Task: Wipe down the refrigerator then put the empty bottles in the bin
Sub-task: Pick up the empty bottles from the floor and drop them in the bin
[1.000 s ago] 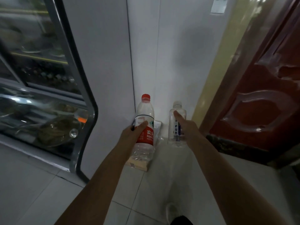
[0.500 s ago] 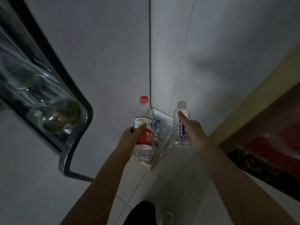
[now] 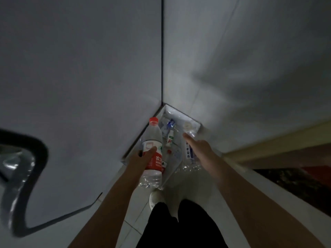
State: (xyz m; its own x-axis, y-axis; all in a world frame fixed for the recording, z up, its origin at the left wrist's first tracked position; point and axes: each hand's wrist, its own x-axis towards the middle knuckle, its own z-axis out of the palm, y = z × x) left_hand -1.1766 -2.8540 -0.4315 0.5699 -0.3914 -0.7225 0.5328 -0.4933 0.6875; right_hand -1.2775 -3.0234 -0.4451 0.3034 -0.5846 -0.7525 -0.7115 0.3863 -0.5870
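Step in hand: disposal of the empty bottles, judged to be at the point of release; no cloth is in view, and whether the wiping is finished cannot be told from here. The left hand [image 3: 143, 158] is clamped round the label of the red-capped bottle [image 3: 153, 140], thumb across the front, with the bottle upright over the near-left edge of the bin [image 3: 182, 114]. The right hand [image 3: 198, 149] holds the clear bottle [image 3: 188, 152] (blue lettering down its side) over the near-right part of the bin; one digit lies straight along the bottle and the remaining fingers are hidden behind it. The hands are apart, one bottle each. The bin sits on the floor in the corner where the refrigerator [image 3: 80, 86] side panel meets the wall [image 3: 241, 68], and it already holds discarded bottles, among them a small white bottle [image 3: 169, 139] with red lettering. Next move, in my judgement: carry both bottles a little further over the opening and let go, left one first, since it hangs closest to the rim and could tip out onto the floor tiles. Obstructions: the refrigerator panel crowds the left forearm and the opening is narrow for two bottles together. A pale shoe [image 3: 155, 197] stands just short of the bin. The lighting is poor.
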